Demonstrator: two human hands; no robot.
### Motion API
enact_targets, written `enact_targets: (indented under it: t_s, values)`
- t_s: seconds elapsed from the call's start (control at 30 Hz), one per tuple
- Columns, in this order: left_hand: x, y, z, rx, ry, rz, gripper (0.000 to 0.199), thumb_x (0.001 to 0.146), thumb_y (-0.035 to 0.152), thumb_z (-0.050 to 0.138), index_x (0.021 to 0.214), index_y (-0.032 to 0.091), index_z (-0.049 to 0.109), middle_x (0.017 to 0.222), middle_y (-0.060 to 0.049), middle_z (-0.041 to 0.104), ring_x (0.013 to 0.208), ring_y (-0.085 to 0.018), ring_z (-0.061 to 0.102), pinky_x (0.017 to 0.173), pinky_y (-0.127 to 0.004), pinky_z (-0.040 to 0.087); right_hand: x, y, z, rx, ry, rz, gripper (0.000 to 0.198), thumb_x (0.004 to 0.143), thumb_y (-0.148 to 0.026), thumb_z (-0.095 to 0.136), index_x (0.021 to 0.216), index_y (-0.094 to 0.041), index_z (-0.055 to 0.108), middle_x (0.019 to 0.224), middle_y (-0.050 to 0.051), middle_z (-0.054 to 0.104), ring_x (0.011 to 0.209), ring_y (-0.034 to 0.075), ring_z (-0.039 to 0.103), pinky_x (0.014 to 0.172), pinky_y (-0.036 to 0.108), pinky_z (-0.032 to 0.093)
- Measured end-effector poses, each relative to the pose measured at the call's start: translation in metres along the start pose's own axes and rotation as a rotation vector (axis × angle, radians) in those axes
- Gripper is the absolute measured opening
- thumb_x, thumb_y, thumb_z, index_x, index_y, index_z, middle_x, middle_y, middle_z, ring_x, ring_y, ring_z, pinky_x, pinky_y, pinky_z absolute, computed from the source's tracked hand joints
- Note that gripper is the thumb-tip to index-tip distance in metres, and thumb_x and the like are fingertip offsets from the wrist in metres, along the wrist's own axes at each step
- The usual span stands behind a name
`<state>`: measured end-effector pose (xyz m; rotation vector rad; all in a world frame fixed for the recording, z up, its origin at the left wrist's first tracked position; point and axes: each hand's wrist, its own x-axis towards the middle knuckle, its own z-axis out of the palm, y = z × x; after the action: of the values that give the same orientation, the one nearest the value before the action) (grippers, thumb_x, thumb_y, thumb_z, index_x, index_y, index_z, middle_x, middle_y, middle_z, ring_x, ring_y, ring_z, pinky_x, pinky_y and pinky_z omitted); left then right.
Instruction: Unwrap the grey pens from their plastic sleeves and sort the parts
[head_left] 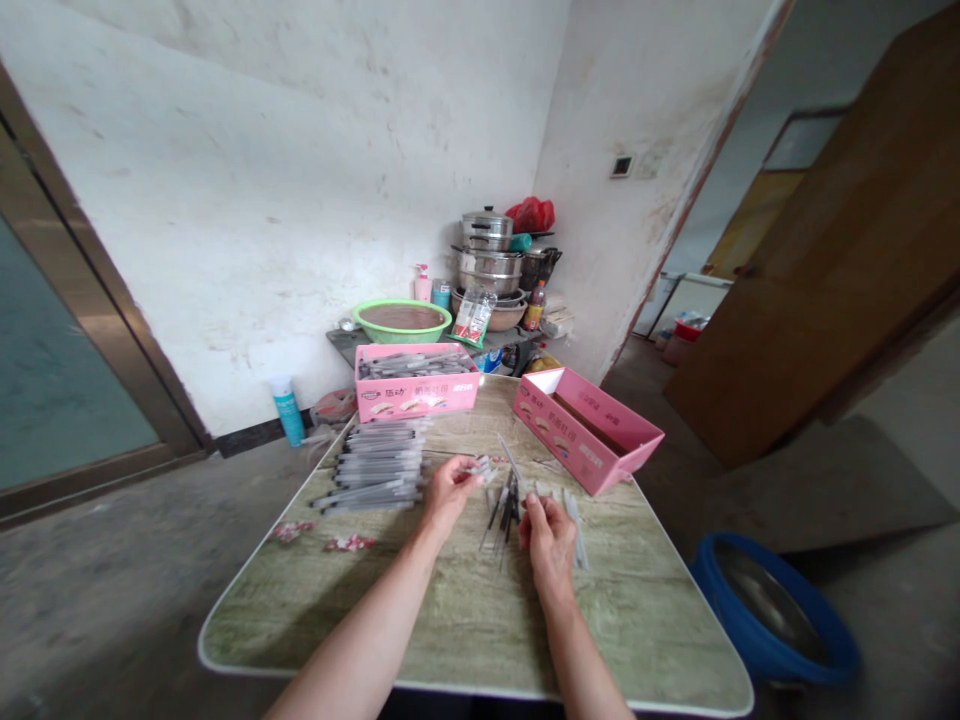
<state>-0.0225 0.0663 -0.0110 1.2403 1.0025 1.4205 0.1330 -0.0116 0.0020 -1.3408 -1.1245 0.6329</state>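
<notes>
My left hand (452, 482) is closed around a few small translucent pen pieces (484, 467) that stick out to the right of its fingers. My right hand (550, 535) has its fingers curled together beside the dark, thin pen refills (508, 508) in the middle of the table; what it pinches is too small to make out. Under and beyond the right hand lie clear pen barrels (577, 530). To the left of my left hand, a stack of grey translucent pens (380, 468) with dark ends lies in rough rows.
A pink box (418, 405) full of pens stands at the back left of the table (300, 610). Another pink box (559, 425) sits at the back right. Beyond are a green basin (401, 335) and stacked pots (487, 268). A blue tub (836, 650) stands right of the table.
</notes>
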Motion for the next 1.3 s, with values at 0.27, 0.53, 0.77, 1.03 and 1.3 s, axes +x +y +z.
enact_targets:
  t_s: [0.27,0.53,0.77,1.03,1.3]
  values:
    - [0.011,0.003,-0.015,-0.53,0.208,-0.096,0.042,0.06,0.034,0.079,0.094,0.015,0.062,0.073,0.002,0.061,0.062,-0.008,0.057,0.062,-0.021,0.043,-0.005,0.001,0.003,0.154,-0.227,0.077,0.039,0.082,-0.051,0.058,0.06,-0.018,0.057,0.041,-0.004,0.051,0.033,0.009,0.038,0.036,0.022,0.026]
    - [0.012,0.002,-0.013,-0.567,0.206,-0.134,0.044,0.057,0.035,0.081,0.09,0.016,0.06,0.071,0.003,0.06,0.06,-0.007,0.056,0.059,-0.018,0.042,-0.005,0.001,0.004,0.174,-0.261,0.102,0.04,0.08,-0.051,0.059,0.059,-0.018,0.055,0.04,-0.004,0.05,0.032,0.008,0.036,0.035,0.02,0.025]
    - [0.011,0.003,-0.012,-0.522,0.219,-0.127,0.042,0.056,0.035,0.081,0.087,0.016,0.061,0.072,0.003,0.06,0.061,-0.007,0.056,0.058,-0.019,0.042,-0.005,0.003,0.004,0.121,-0.265,0.085,0.04,0.081,-0.052,0.057,0.061,-0.017,0.058,0.042,-0.003,0.053,0.033,0.008,0.038,0.036,0.021,0.027]
    - [0.007,0.004,-0.01,-0.468,0.199,-0.115,0.039,0.059,0.036,0.08,0.084,0.015,0.06,0.067,0.003,0.058,0.054,-0.006,0.053,0.051,-0.018,0.039,-0.005,0.0,0.005,0.027,-0.256,0.021,0.039,0.083,-0.049,0.056,0.059,-0.018,0.055,0.043,-0.004,0.052,0.036,0.009,0.041,0.039,0.021,0.029]
    - [0.012,0.0,-0.012,-0.354,0.329,-0.035,0.04,0.058,0.042,0.079,0.08,0.014,0.061,0.064,0.002,0.058,0.049,-0.007,0.05,0.046,-0.018,0.035,-0.006,0.002,0.007,-0.09,-0.324,-0.086,0.037,0.087,-0.045,0.051,0.065,-0.017,0.06,0.049,-0.002,0.055,0.04,0.01,0.045,0.042,0.021,0.032]
